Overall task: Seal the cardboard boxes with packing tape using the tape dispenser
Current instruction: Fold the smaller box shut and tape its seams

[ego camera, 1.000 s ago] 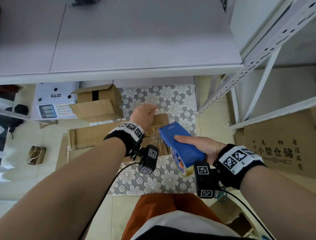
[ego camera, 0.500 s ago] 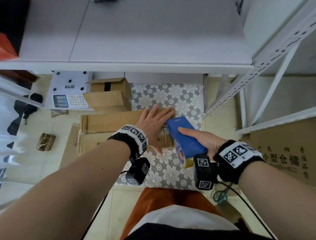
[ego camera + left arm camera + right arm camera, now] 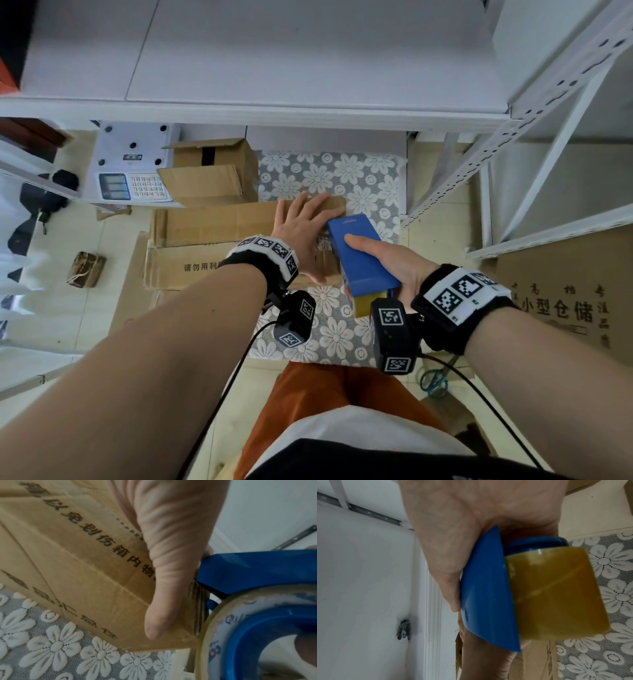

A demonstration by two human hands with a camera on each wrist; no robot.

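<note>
A: Where's your left hand (image 3: 303, 233)?
B: Flat on the box (image 3: 219, 226) on the flowered mat (image 3: 363, 178), fingers straight and slightly spread.
A: And your right hand (image 3: 394, 263)?
B: Curled round the blue tape dispenser (image 3: 359, 257), at the box's right end.

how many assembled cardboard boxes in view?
2: an open-flapped box by the scale, and a long box under the left hand. Flattened cardboard excluded; others may be hidden.

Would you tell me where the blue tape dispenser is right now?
In the head view the blue tape dispenser sits right of centre, gripped by the right hand at the right end of the cardboard box, beside the flat left hand.
</note>
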